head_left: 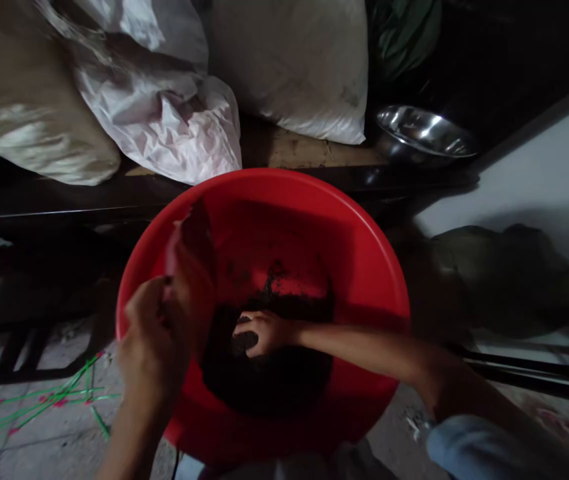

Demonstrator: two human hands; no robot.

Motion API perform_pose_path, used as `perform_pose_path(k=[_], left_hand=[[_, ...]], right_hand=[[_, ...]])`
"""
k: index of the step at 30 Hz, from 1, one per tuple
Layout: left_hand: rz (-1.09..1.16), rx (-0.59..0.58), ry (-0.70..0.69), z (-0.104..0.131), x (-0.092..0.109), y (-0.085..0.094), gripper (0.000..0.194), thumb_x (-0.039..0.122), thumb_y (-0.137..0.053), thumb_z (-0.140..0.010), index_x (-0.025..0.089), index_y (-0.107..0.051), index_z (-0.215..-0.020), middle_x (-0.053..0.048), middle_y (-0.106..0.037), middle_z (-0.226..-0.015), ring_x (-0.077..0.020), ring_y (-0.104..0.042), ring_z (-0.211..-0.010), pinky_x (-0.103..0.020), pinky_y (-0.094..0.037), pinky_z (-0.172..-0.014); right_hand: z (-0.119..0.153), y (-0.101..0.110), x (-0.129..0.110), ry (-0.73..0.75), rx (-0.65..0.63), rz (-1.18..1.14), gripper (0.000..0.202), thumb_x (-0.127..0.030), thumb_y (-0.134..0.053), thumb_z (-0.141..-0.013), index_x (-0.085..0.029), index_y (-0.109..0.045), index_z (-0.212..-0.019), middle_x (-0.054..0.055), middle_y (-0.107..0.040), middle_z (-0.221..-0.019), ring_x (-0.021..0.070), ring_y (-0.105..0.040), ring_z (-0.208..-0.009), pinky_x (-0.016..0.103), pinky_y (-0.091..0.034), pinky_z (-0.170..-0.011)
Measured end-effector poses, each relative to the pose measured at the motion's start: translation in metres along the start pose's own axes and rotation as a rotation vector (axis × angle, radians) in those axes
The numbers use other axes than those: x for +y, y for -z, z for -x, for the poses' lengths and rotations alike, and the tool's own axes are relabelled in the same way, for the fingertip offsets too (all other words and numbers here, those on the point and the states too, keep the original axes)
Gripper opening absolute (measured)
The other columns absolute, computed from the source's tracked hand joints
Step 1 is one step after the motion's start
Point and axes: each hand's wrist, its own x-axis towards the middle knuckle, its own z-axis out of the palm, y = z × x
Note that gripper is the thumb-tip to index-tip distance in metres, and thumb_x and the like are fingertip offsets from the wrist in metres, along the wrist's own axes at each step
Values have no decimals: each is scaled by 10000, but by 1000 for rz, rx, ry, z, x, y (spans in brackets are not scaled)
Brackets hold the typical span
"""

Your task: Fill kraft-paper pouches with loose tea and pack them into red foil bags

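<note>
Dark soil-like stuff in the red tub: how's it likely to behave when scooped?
The dark soil-like material probably crumbles rather than lifting whole: loose specks scatter up the inside of the red tub. It may pack a little, as the right hand cups a clump. Likely clingy too, given smears above the pile.

The room is dim, its far right deep in shadow; a dark-edged wooden bench (309, 150) stretches across the back, bearing bulky pale sacks (294, 67) and a shiny metal bowl (427, 137); a pale wall (554, 147) stands at the right; grey tiled floor (54, 457) shows below, strewn with thin green sticks (67, 385) at the left.
</note>
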Motion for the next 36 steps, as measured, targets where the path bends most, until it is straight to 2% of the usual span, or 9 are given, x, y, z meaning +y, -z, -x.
perform_pose_path(k=[5, 9, 12, 16, 20, 24, 28, 32, 36], left_hand=[[81, -117, -296, -36, 14, -40, 166, 248, -499, -1051, 178, -630, -1126, -49, -753, -947, -163, -704, -697, -239, -381, -520], [142, -204, -420, -45, 29, -65, 196, 225, -514, -1046, 205, -654, -1181, -41, -756, -1055, -151, -721, -780, -240, -432, -564], [114, -302, -458, -38, 45, -75, 212, 216, -636, -975, 185, -651, -1184, -62, -734, -1042, -185, -721, -830, -257, -476, -608], [3, -308, -361, -29, 62, -80, 181, 292, -641, -985, 163, -655, -1110, -91, -692, -1054, -199, -700, -781, -279, -447, -561], [-120, -260, -188, -23, 58, -80, 250, 316, -496, -1056, 167, -624, -1211, -106, -666, -1157, -211, -701, -781, -285, -370, -500], [-159, -389, -161, -6, 42, -87, 290, 354, -426, -1082, 177, -619, -1205, -94, -668, -1146, -214, -710, -778, -288, -415, -535], [-161, -573, -189, 17, 39, -102, 315, 411, -517, -1041, 190, -608, -1247, -110, -658, -1214, -285, -720, -1006, -314, -530, -650], [-129, -592, -236, 25, 53, -116, 601, 543, -649, -951, 185, -515, -1415, -165, -590, -1364, -334, -657, -1203, -348, -598, -740], [-172, -604, -258, 14, 58, -122, 537, 275, -570, -985, 151, -458, -1495, -209, -542, -1442, -316, -720, -1050, -372, -610, -730]], right_hand=[[41, 13, -19, -35, 360, -225, 285, -198, -796, -675, -205, -784, -959, 70, -757, -1024, 266, -717, -1005, 401, -556, -956], [82, 75, -58, -106, 696, -797, 231, -287, -782, -677, -212, -688, -875, -18, -683, -690, 148, -615, -583, 263, -521, -559], [101, 119, -99, -88, 876, -1166, 365, -318, -796, -648, -230, -641, -966, -22, -697, -721, 157, -612, -520, 247, -463, -419], [89, 137, -127, -196, 1158, -1379, 447, -333, -821, -579, -208, -674, -982, -12, -697, -728, 189, -660, -563, 277, -508, -413], [54, 126, -102, -265, 1336, -1359, 400, -255, -808, -539, -203, -701, -921, -15, -744, -798, 152, -673, -659, 258, -572, -580], [31, 119, -53, -210, 1353, -1351, 481, -201, -767, -523, -212, -716, -1001, -14, -772, -890, 174, -707, -810, 279, -579, -725], [28, 110, -19, -286, 1339, -1404, 454, -285, -756, -568, -203, -686, -1009, 21, -773, -896, 211, -724, -827, 324, -593, -733], [34, 96, -12, -210, 1276, -1368, 564, -589, -460, -845, -234, -624, -1251, 81, -753, -1244, 242, -745, -1066, 397, -625, -855], [39, 91, -21, -91, 1156, -1244, 739, -608, -175, -967, -228, -478, -1523, 88, -631, -1477, 236, -689, -1242, 432, -592, -989]])
